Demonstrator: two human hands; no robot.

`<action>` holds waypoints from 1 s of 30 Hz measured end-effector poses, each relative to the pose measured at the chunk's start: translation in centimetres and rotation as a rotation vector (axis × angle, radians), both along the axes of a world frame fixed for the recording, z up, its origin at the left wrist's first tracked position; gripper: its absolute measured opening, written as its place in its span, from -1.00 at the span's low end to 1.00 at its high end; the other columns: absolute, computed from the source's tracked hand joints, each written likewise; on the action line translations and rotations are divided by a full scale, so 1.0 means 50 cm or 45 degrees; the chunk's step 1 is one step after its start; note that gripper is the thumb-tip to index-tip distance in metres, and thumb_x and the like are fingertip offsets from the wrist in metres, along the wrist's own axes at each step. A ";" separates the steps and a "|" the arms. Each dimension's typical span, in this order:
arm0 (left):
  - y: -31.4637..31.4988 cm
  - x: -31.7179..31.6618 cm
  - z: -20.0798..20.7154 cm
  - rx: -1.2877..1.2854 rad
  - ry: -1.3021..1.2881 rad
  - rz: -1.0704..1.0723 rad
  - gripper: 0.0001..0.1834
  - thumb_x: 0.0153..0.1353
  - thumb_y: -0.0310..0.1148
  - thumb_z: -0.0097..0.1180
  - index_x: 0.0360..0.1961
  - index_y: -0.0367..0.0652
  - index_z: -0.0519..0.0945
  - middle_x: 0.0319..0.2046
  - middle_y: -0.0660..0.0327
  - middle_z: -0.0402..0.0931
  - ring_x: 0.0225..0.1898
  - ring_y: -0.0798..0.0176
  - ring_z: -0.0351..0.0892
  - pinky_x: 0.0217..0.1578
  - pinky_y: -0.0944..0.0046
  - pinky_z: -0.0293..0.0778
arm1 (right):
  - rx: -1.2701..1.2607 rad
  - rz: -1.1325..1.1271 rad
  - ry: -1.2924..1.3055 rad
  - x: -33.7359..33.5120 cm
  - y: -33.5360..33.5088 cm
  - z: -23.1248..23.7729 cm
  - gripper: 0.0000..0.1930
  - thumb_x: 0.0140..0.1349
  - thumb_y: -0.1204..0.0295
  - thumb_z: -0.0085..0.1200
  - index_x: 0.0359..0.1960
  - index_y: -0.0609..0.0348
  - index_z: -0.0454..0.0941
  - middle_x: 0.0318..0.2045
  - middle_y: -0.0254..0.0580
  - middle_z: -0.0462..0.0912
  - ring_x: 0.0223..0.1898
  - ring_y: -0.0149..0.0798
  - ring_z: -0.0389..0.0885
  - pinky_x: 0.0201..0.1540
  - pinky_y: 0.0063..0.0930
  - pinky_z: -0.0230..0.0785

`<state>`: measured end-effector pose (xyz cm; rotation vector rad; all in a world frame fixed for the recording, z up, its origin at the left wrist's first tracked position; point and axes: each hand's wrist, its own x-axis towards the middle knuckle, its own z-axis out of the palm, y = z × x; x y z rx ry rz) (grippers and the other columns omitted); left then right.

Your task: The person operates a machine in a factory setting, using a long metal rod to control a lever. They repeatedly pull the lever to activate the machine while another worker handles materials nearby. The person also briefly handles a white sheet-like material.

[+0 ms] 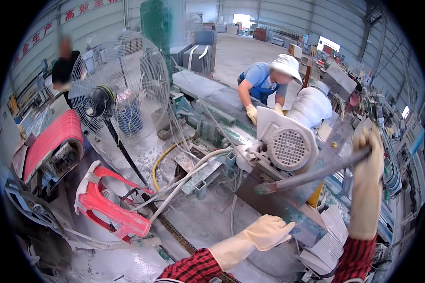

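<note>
My right hand [369,153], in a cream rubber glove, is closed round the upper end of a long dark metal lever [316,174]. The lever slopes down leftward to a pivot on a machine with a round motor grille [289,148]. My left hand [269,232], gloved alike, has its fingers curled together beside the lower edge of the machine's dark metal plate [297,219]; nothing shows in it. Whether its fingertips touch the plate, I cannot tell. Red-and-black checked sleeves cover both my forearms.
A co-worker [264,85] in a white hat and gloves leans over the far side of the machine bed. Left stand a caged fan [120,89], a red-covered machine [56,144] and a red plastic frame [111,205]. Cables cross the wet floor; thin slabs [328,240] lie lower right.
</note>
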<state>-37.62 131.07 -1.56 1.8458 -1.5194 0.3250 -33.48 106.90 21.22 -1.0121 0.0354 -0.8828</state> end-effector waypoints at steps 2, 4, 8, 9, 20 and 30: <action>0.001 -0.004 -0.008 0.000 0.056 -0.022 -0.56 0.33 -0.23 0.11 0.07 -0.39 0.54 -0.45 0.16 0.56 -0.38 0.07 0.58 -0.43 0.11 0.48 | -0.217 0.031 0.132 0.148 0.032 0.068 -0.55 0.36 0.48 0.07 0.27 0.27 0.37 -0.18 -0.06 0.67 -0.52 -0.49 0.40 -0.29 -0.53 0.47; -0.002 -0.001 -0.033 -0.065 0.074 -0.029 -0.58 0.36 -0.24 0.06 0.06 -0.40 0.54 -0.45 0.16 0.55 -0.38 0.06 0.57 -0.41 0.09 0.46 | -0.529 -0.172 0.452 0.272 0.175 0.110 -0.59 0.34 0.30 0.13 0.14 0.24 0.47 -0.20 -0.08 0.71 -0.51 -0.43 0.46 -0.30 -0.55 0.46; 0.018 0.000 0.000 0.252 0.230 -0.052 -0.56 0.42 -0.23 -0.02 0.09 -0.41 0.52 -0.27 0.13 0.60 -0.15 0.04 0.60 -0.18 0.08 0.54 | -1.827 -0.186 0.947 0.431 0.467 0.065 -0.55 0.25 0.11 0.15 0.10 0.07 0.53 -0.15 0.01 0.71 -0.24 -0.16 0.67 -0.24 -0.33 0.54; 0.006 -0.007 -0.016 0.218 0.206 -0.014 -0.57 0.41 -0.21 -0.02 0.08 -0.37 0.53 -0.31 0.13 0.60 -0.18 0.05 0.61 -0.19 0.08 0.55 | -2.088 -0.245 0.946 0.393 0.567 0.038 -0.58 0.25 0.15 0.11 0.08 0.07 0.53 -0.08 0.10 0.70 -0.05 -0.01 0.71 -0.12 -0.24 0.57; 0.003 -0.012 0.015 -0.005 0.082 0.060 -0.60 0.37 -0.16 0.04 0.00 -0.31 0.50 -0.46 0.08 0.59 -0.37 -0.02 0.62 -0.33 0.05 0.50 | -2.965 0.774 0.380 0.046 0.815 -0.515 -0.79 0.24 0.37 0.03 -0.22 0.01 0.73 -0.23 -0.24 0.78 -0.12 -0.19 0.76 -0.15 -0.27 0.54; 0.099 -0.235 -0.132 -0.208 0.048 0.818 -0.46 0.12 -0.33 0.31 0.16 -0.18 0.55 0.12 -0.05 0.49 0.25 -0.15 0.40 0.24 -0.19 0.29 | -2.578 0.942 0.014 -0.296 0.617 -0.548 -0.88 0.08 0.39 0.13 -0.44 0.02 0.73 -0.45 -0.21 0.71 -0.35 -0.17 0.69 -0.28 -0.31 0.42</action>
